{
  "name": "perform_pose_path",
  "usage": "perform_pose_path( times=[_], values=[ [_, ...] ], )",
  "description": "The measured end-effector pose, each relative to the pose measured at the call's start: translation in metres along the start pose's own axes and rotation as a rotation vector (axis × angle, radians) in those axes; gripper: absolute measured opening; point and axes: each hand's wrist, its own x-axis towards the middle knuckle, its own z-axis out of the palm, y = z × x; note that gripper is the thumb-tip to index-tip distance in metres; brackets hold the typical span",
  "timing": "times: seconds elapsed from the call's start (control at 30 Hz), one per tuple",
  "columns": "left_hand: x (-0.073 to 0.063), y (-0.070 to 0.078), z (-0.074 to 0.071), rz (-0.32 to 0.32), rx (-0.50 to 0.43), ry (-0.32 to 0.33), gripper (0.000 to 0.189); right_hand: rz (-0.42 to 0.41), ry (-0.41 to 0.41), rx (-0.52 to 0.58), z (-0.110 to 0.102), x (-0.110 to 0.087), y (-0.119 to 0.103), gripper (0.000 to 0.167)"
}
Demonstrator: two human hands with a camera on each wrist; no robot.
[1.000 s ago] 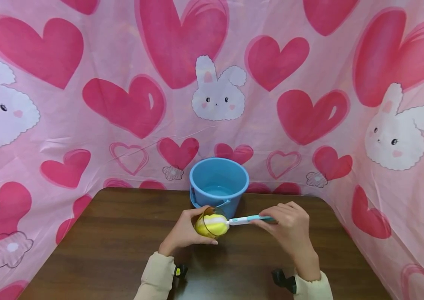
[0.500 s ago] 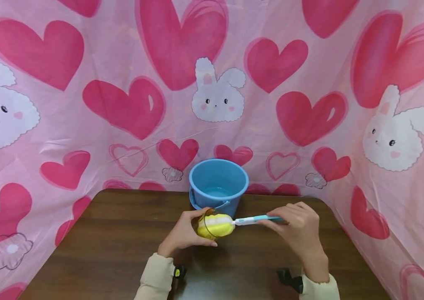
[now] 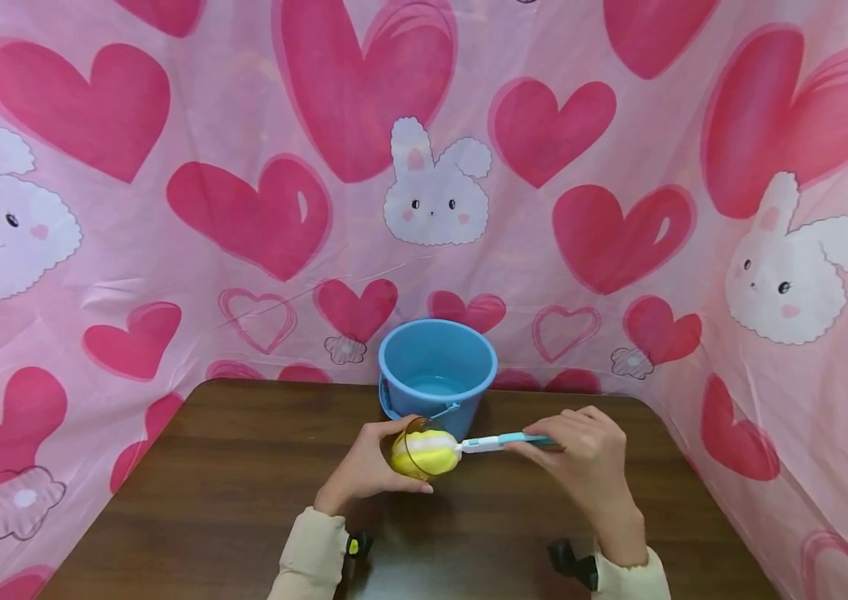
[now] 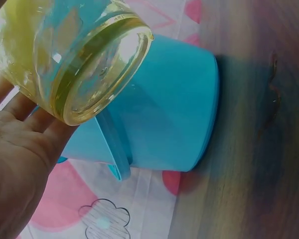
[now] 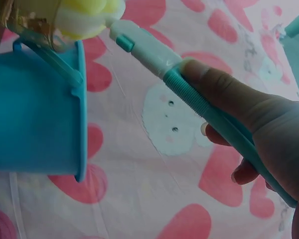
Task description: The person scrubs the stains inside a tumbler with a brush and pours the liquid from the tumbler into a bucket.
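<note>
My left hand (image 3: 365, 465) grips an amber see-through glass (image 4: 97, 64), tilted on its side with its mouth toward the right. In the glass sits the yellow-and-white sponge head of a cup brush (image 3: 434, 452), part of it sticking out past the rim. My right hand (image 3: 581, 450) holds the brush's white and teal handle (image 5: 184, 92), with the thumb laid along it. Both hands are above the table, in front of a blue bucket (image 3: 439, 358). The left wrist view shows the thick base of the glass; the far fingers are partly hidden behind it.
The bucket stands at the back of the dark wooden table (image 3: 258, 492), its handle (image 4: 112, 144) hanging down at the side. Behind and around the table hangs a pink cloth (image 3: 243, 108) printed with hearts and rabbits.
The brush first slid right, partway out of the glass, then back left and deeper into it, along with my right hand. My left hand and the glass have stayed nearly in place.
</note>
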Motion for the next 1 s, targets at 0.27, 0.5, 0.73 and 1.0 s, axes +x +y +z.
perform_pose_path(
  times=[0.27,0.5,0.73,1.0],
  values=[
    [0.001,-0.002,0.000,-0.008,0.047,-0.019,0.082,0.029,-0.132,0.033,0.008,-0.002,-0.008,0.055],
    [0.001,-0.005,0.001,0.015,0.051,-0.023,0.080,0.025,-0.099,0.011,-0.001,-0.001,-0.001,0.058],
    [0.001,-0.006,0.001,0.038,0.022,-0.019,0.081,0.024,0.015,-0.014,-0.016,0.000,0.010,0.060],
    [0.000,0.000,0.001,0.007,0.013,-0.015,0.081,0.003,0.033,0.000,-0.006,-0.001,0.005,0.058]
  ],
)
